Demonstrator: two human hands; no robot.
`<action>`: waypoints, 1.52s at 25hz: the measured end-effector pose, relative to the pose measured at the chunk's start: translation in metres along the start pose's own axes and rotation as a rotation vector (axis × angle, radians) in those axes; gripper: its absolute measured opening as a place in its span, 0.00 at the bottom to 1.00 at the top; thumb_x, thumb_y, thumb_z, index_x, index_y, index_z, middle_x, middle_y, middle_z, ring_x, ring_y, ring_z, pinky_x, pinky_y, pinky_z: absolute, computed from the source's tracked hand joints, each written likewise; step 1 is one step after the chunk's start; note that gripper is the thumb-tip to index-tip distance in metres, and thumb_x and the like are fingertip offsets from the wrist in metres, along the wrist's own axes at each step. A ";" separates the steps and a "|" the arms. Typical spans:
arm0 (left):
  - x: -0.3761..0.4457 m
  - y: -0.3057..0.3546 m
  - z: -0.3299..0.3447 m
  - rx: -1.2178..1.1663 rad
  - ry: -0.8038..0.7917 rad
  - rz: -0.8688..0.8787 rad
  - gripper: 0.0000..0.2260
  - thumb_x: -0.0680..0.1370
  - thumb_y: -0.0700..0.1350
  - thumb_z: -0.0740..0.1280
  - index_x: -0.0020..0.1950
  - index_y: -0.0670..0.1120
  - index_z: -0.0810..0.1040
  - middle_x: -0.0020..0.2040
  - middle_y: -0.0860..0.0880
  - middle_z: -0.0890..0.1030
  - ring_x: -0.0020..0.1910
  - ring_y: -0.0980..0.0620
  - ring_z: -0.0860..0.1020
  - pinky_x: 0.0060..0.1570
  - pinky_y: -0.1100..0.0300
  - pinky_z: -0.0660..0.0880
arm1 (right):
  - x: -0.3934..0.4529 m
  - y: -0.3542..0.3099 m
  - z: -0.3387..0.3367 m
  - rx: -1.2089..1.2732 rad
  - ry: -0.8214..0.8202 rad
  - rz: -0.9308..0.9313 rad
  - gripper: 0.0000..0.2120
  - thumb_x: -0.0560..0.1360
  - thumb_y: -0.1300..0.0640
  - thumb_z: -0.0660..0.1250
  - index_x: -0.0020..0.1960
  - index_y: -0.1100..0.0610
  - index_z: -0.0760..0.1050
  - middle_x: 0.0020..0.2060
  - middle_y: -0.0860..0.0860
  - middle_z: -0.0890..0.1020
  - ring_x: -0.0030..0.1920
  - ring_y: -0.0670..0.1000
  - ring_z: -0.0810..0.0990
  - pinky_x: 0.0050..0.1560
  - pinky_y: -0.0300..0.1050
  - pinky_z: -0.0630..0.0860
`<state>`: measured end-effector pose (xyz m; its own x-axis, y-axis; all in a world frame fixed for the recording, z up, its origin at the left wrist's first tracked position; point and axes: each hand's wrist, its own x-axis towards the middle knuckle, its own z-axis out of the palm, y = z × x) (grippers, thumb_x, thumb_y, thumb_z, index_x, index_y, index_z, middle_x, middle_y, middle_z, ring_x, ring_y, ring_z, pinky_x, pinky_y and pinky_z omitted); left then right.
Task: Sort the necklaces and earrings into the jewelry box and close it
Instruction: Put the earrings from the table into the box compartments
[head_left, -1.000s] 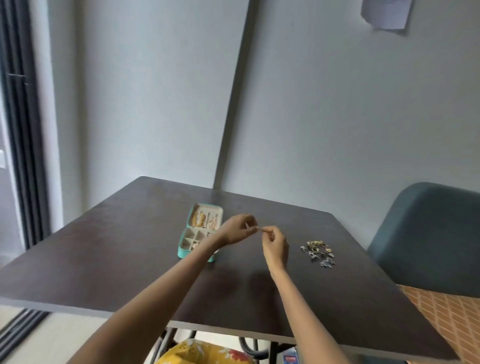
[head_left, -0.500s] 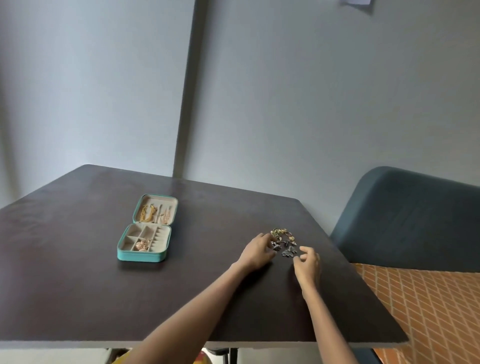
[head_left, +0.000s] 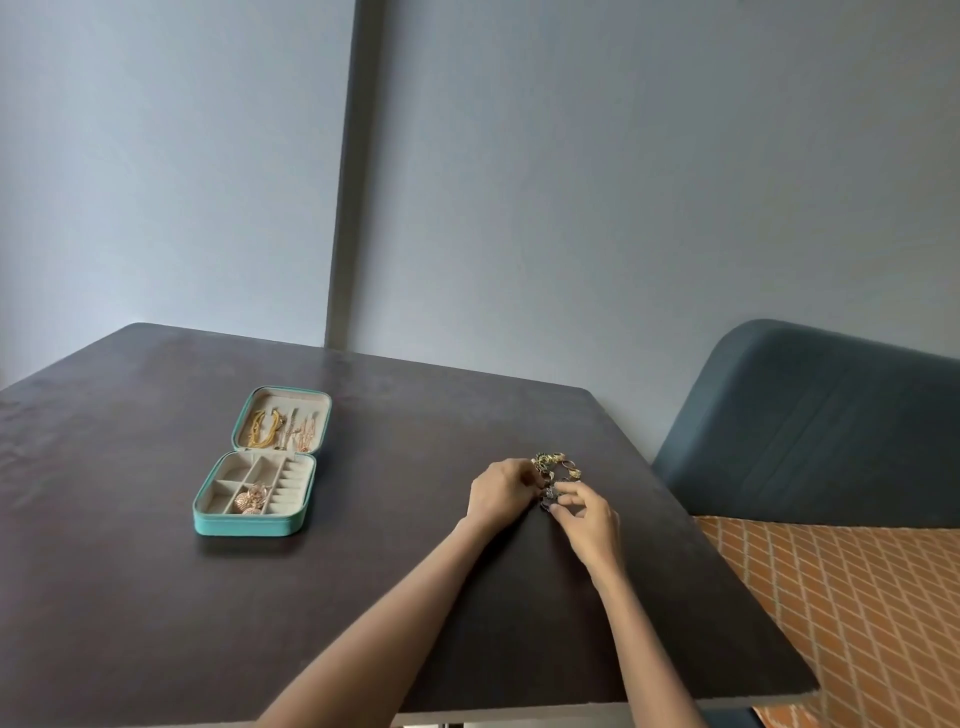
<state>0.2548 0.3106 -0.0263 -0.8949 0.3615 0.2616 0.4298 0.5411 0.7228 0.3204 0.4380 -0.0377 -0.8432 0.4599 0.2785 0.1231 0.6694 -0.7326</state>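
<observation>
The head view shows, at left of centre, the teal jewelry box lying open on the dark table, gold and rose chains in its lid half and a rose-gold piece in one compartment of the tray. Right of centre, both hands work at the small heap of jewelry, which sits well apart from the box and near the table's right edge. The left hand has its fingers curled down onto the heap's left side; whether it actually pinches a piece cannot be told. The right hand pinches a small dark piece at the heap's near edge. The step looks like picking the next earring, and it would go best if one piece is teased free with fingertips while the other hand steadies the heap, so hooks do not drag neighbours toward the edge. At far right stands a blue chair.
</observation>
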 end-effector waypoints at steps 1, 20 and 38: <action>0.000 -0.002 0.000 -0.071 0.015 -0.025 0.05 0.72 0.43 0.65 0.45 0.50 0.80 0.49 0.52 0.83 0.50 0.51 0.79 0.47 0.59 0.73 | 0.000 0.000 0.000 0.025 0.000 0.012 0.12 0.70 0.59 0.71 0.52 0.49 0.79 0.41 0.44 0.82 0.37 0.46 0.75 0.45 0.44 0.74; -0.006 -0.014 -0.012 -0.783 -0.190 0.073 0.06 0.72 0.36 0.71 0.45 0.45 0.84 0.40 0.46 0.83 0.41 0.55 0.80 0.49 0.65 0.76 | -0.006 -0.016 0.008 0.530 0.084 -0.078 0.07 0.70 0.65 0.72 0.40 0.54 0.78 0.37 0.54 0.83 0.38 0.50 0.81 0.45 0.46 0.76; -0.024 -0.019 -0.039 -0.984 -0.068 -0.020 0.09 0.77 0.42 0.66 0.39 0.42 0.81 0.30 0.52 0.78 0.30 0.57 0.72 0.35 0.65 0.71 | -0.009 -0.062 0.011 0.473 -0.058 -0.220 0.07 0.72 0.66 0.70 0.48 0.58 0.82 0.42 0.46 0.84 0.43 0.39 0.82 0.47 0.32 0.76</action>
<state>0.2637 0.2625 -0.0215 -0.8789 0.4187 0.2286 0.0960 -0.3141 0.9445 0.3147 0.3862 -0.0013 -0.8517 0.2961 0.4323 -0.2985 0.4039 -0.8647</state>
